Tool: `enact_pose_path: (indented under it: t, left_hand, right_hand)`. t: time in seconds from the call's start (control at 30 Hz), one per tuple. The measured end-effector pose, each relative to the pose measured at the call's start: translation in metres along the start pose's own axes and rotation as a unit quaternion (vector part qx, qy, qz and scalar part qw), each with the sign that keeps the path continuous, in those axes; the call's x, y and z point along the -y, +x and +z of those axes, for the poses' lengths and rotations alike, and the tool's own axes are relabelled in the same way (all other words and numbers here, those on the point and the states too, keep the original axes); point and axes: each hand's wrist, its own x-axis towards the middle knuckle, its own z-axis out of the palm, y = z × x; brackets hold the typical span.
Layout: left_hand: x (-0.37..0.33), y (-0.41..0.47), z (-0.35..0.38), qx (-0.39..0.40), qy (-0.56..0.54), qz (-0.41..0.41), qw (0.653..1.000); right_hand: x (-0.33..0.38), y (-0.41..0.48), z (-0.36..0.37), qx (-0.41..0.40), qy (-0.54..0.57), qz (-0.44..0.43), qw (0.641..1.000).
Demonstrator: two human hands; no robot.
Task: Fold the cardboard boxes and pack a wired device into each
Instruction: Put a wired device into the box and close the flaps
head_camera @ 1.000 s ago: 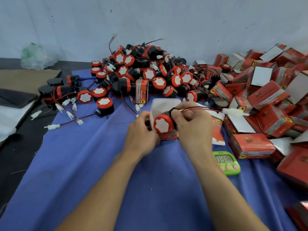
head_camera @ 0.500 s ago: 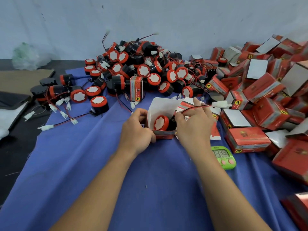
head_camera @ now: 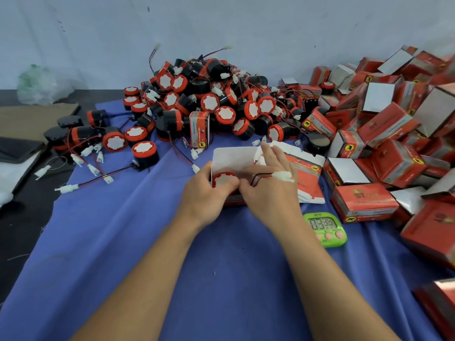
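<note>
An open red cardboard box (head_camera: 234,158) with a white inside flap stands on the blue cloth at centre. A wired device (head_camera: 222,179) with a red rim and white face sits in its mouth. My left hand (head_camera: 206,193) grips the box's left side, thumb by the device. My right hand (head_camera: 270,188) presses at the box's right; the device's red-black wire (head_camera: 258,178) runs across its fingers to a white connector (head_camera: 283,175). The box's lower part is hidden by both hands.
A heap of loose wired devices (head_camera: 209,102) lies behind the box. Folded red boxes (head_camera: 384,134) pile up on the right, flat red box blanks (head_camera: 305,173) beside my right hand. A green timer (head_camera: 325,228) sits near my right wrist. Brown cardboard (head_camera: 32,119) lies far left.
The device has gone from held in front of the box to sitting inside its opening. My right hand has moved onto the box's right with the wire across its fingers.
</note>
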Motion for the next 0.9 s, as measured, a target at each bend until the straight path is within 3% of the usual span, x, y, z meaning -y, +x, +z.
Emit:
enact_pose_path:
  t: [0.07,0.17,0.23,0.3,0.43,0.5,0.7,0.8,0.9]
  left_hand:
    - [0.001,0.002,0.002,-0.033,0.027,-0.003,0.999]
    - [0.001,0.005,0.004,-0.044,0.027,-0.013,0.999]
    - [0.0,0.005,0.005,-0.054,0.031,-0.01,0.998]
    - [0.001,0.006,0.006,-0.06,0.038,-0.01,0.997]
    - [0.005,0.009,0.004,-0.051,0.041,-0.013,0.998]
    - [0.005,0.01,0.003,-0.045,0.041,-0.014,0.998]
    - [0.002,0.008,0.003,-0.036,0.038,-0.008,0.999]
    - [0.002,0.009,0.002,-0.041,0.04,-0.011,0.998]
    - [0.003,0.008,0.003,-0.048,0.038,-0.008,0.998]
  right_hand:
    - [0.005,0.0,-0.007,-0.082,0.057,0.029,0.995]
    - [0.006,0.002,-0.028,-0.15,0.013,0.12,0.981]
    - [0.004,0.002,-0.037,-0.144,0.056,0.144,0.978]
    - [0.004,-0.002,-0.041,-0.125,0.167,0.126,0.97]
    - [0.014,-0.003,-0.046,-0.074,0.412,0.077,0.905]
    - [0.013,0.0,-0.046,-0.031,0.439,0.064,0.896]
    - [0.011,-0.003,-0.034,0.012,0.208,0.052,0.977]
    - [0.013,-0.003,-0.033,0.058,0.105,0.056,0.991]
    - [0.024,-0.005,-0.029,0.097,-0.075,-0.014,0.992]
